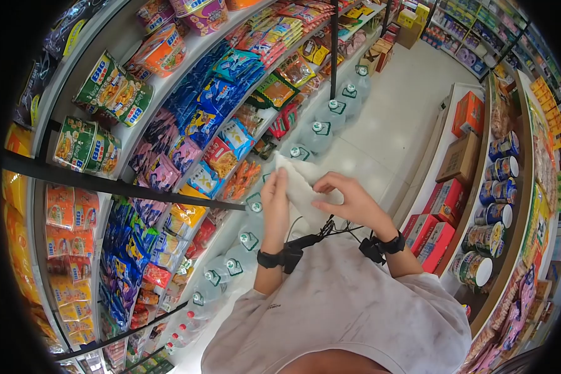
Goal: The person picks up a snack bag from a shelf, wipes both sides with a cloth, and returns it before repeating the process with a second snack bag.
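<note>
A folded white cloth (298, 182) is between my hands, in front of my chest. My left hand (275, 198) is closed on its left side, thumb and fingers pointing up along it. My right hand (349, 201) meets the cloth's right edge with curled fingers, the index finger above and the thumb below. A black strap with a small box and dark cables is on each wrist. Beyond the cloth, a row of large clear water bottles (315, 136) with green-and-white labels at their caps stands on the floor along the left shelves.
Left shelves carry instant noodle cups (114, 89), blue snack bags (215, 93) and other packets. A black post (124, 188) crosses the left side. On the right shelf (411, 181) are red boxes (429, 242), a brown carton (459, 158) and noodle cups. The tiled aisle floor (380, 134) runs ahead.
</note>
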The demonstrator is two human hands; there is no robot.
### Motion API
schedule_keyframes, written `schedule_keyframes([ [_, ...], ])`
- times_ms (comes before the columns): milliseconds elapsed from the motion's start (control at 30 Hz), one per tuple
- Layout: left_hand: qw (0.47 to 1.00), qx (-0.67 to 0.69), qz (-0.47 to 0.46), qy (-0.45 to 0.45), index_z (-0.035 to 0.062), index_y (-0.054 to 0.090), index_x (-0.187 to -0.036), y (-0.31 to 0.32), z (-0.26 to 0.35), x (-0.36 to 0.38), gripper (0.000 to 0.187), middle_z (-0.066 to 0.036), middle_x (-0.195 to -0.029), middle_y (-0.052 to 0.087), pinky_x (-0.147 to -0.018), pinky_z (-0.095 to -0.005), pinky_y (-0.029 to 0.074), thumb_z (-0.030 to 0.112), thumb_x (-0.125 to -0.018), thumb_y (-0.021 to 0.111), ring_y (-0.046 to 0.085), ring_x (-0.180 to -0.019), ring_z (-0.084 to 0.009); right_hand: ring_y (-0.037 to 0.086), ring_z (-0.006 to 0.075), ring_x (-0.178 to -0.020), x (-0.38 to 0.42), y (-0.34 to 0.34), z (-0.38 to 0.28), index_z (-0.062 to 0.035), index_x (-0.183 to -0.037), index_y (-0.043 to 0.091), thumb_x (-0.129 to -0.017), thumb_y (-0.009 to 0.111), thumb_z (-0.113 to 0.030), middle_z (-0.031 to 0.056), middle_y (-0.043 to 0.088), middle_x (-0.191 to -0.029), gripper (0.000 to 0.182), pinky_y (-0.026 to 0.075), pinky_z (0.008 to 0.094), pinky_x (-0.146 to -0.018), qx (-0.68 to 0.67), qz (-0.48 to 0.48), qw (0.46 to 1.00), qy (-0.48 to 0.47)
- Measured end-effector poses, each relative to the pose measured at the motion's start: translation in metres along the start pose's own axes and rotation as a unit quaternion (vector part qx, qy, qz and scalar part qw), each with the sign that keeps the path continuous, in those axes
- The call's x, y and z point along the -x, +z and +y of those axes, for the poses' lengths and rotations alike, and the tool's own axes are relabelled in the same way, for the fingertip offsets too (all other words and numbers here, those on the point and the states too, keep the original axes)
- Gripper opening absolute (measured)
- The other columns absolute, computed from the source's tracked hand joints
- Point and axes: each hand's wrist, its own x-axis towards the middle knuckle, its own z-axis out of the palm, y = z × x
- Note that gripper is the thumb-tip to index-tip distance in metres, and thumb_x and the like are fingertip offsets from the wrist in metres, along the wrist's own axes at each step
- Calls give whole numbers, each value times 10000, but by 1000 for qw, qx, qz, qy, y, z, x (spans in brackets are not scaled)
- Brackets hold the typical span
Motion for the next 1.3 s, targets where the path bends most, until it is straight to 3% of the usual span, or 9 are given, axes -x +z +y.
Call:
schedule_keyframes([
  [200,987,148,46,38,27,546,-1265,-8,11,-12,316,-61,-1216,611,-936,-278,456,238,-1030,563,577,-1103,-123,628,266,-879,9,-5,12,-10,-991,618,-852,660,-3,122,630,-967,146,506,344,-796,79,-49,996,11],
  [300,995,34,67,59,4,542,-1217,5,5,-10,306,-78,-1067,659,-755,-258,512,149,-969,649,645,-914,-132,623,278,-872,9,-3,-2,-10,-1002,610,-870,610,27,128,622,-971,138,506,342,-801,69,-59,996,-8],
  [400,997,50,53,-5,0,522,-1272,3,-11,-11,403,-98,-1070,684,-759,-264,513,85,-921,701,657,-904,-135,625,278,-873,7,1,-8,-13,-1047,616,-887,592,32,124,625,-983,168,507,341,-804,59,-55,997,-12],
  [600,998,28,42,-25,15,608,-1188,-5,-14,-8,270,-56,-984,713,-726,-233,485,163,-967,652,649,-843,-88,628,277,-903,6,5,-18,-47,-1159,650,-890,618,22,113,665,-1026,280,505,353,-794,3,4,1000,-23],
  [700,999,-8,17,-35,16,653,-1110,-9,-11,-8,227,-33,-962,709,-697,-207,452,209,-997,611,629,-816,-57,633,261,-925,6,0,-27,-53,-1147,668,-879,634,23,101,680,-1014,280,511,352,-811,26,-26,997,-66],
  [867,979,-133,-141,-67,10,657,-1102,-18,-5,-4,225,27,-924,661,-688,-199,427,203,-1012,583,577,-828,-32,631,226,-941,-1,-2,-30,-53,-1132,673,-863,662,14,97,672,-1018,277,507,341,-843,75,-17,990,-114],
  [967,978,-109,-170,-47,-3,648,-1130,-7,-7,4,219,43,-933,632,-693,-201,423,161,-1014,561,551,-844,-28,631,269,-993,-3,-1,-40,-32,-1128,655,-858,669,14,102,641,-1052,275,510,364,-867,-11,38,997,-60],
  [1167,969,-85,-228,-43,-21,619,-1184,-10,-5,6,237,27,-990,615,-705,-207,432,44,-972,536,546,-851,-32,646,233,-972,-7,2,-27,-23,-1138,670,-831,750,-77,103,665,-1086,322,506,338,-857,41,178,982,-42],
  [1300,960,-75,-264,-57,-31,623,-1178,-13,0,6,288,-16,-1069,653,-875,-241,475,10,-902,551,607,-1009,-91,660,213,-915,-1,-7,-2,3,-1072,688,-849,753,-105,103,701,-1023,255,506,326,-829,33,63,997,-19],
])
